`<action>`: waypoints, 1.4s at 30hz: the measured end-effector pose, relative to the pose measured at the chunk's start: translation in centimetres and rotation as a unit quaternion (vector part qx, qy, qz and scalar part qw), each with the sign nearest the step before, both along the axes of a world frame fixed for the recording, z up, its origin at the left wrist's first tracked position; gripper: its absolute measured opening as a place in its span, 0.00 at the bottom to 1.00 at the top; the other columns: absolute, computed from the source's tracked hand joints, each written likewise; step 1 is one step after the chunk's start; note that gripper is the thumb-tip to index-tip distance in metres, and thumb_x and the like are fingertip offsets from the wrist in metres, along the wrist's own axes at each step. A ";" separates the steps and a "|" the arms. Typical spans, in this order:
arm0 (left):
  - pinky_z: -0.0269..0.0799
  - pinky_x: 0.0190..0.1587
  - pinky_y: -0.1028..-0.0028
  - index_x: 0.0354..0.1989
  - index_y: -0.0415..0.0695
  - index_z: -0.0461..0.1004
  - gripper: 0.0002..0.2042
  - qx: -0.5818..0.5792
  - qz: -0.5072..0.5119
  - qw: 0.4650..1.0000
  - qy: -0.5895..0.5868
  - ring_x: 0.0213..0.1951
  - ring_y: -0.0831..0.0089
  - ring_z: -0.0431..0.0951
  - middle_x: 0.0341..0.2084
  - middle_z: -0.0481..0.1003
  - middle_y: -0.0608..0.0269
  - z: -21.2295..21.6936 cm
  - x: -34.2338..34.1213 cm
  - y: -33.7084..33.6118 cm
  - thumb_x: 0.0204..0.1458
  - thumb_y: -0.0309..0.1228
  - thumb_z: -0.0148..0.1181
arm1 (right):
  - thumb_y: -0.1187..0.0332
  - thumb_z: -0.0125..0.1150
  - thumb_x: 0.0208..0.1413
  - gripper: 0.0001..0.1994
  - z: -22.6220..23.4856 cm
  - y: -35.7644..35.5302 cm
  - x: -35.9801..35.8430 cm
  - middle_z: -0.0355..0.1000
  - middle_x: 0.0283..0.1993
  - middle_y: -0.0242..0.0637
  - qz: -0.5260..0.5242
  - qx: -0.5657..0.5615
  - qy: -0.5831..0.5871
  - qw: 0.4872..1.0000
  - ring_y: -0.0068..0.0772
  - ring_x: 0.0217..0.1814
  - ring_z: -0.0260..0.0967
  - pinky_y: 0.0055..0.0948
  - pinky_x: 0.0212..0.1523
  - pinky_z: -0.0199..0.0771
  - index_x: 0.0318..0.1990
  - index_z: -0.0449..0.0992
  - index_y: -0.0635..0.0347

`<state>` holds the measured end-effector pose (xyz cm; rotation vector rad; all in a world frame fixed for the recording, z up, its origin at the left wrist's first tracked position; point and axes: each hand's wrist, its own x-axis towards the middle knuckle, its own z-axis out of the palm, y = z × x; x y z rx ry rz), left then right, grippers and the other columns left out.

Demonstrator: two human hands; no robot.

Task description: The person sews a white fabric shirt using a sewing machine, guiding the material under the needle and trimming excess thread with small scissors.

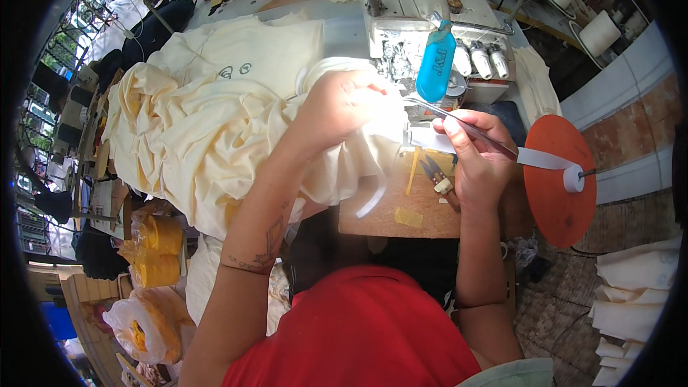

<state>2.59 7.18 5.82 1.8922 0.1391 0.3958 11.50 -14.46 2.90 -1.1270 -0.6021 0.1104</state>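
My left hand presses down on cream fabric right beside the sewing machine, fingers curled over the cloth near the needle area. My right hand grips long metal tweezers, whose tips point left toward the fabric at the machine. A white tape runs from a reel on an orange disc under my right hand toward the machine. A blue bottle hangs on the machine's front.
Small snips lie on the wooden table below my right hand. Bags of yellow items sit at lower left. Folded cream pieces are stacked at lower right. Thread cones stand at upper right.
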 end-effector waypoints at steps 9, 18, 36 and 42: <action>0.73 0.39 0.74 0.35 0.37 0.77 0.07 0.071 0.055 0.996 -0.027 0.33 0.74 0.79 0.28 0.78 0.59 0.2 -0.1 -0.4 0.48 0.23 0.59 | 0.81 0.67 0.54 0.03 0.4 0.8 0.3 0.79 0.34 0.36 -0.050 -0.111 -0.093 0.988 0.19 0.33 0.75 0.20 0.37 0.75 0.35 0.79 0.68; 0.73 0.39 0.71 0.34 0.38 0.75 0.05 0.076 0.044 0.996 -0.010 0.33 0.71 0.79 0.27 0.77 0.58 -0.9 1.1 0.4 0.51 0.25 0.58 | 0.83 0.62 0.57 0.02 1.4 1.5 1.2 0.81 0.35 0.42 -0.057 -0.176 -0.086 0.979 0.26 0.37 0.79 0.25 0.42 0.80 0.36 0.76 0.69; 0.74 0.40 0.75 0.35 0.37 0.76 0.03 0.026 0.074 0.997 0.021 0.33 0.79 0.77 0.30 0.78 0.65 -1.1 1.4 0.4 0.57 0.25 0.61 | 0.77 0.71 0.53 0.06 0.3 2.5 0.8 0.80 0.30 0.33 -0.104 -0.150 -0.150 0.972 0.16 0.29 0.75 0.19 0.30 0.74 0.37 0.80 0.65; 0.74 0.42 0.76 0.36 0.37 0.77 0.04 0.044 0.061 0.997 0.030 0.36 0.80 0.76 0.32 0.79 0.66 -1.0 1.1 0.8 0.53 0.23 0.61 | 0.78 0.70 0.52 0.06 0.3 2.4 0.9 0.80 0.29 0.34 -0.112 -0.165 -0.170 0.965 0.16 0.30 0.75 0.19 0.30 0.74 0.37 0.80 0.65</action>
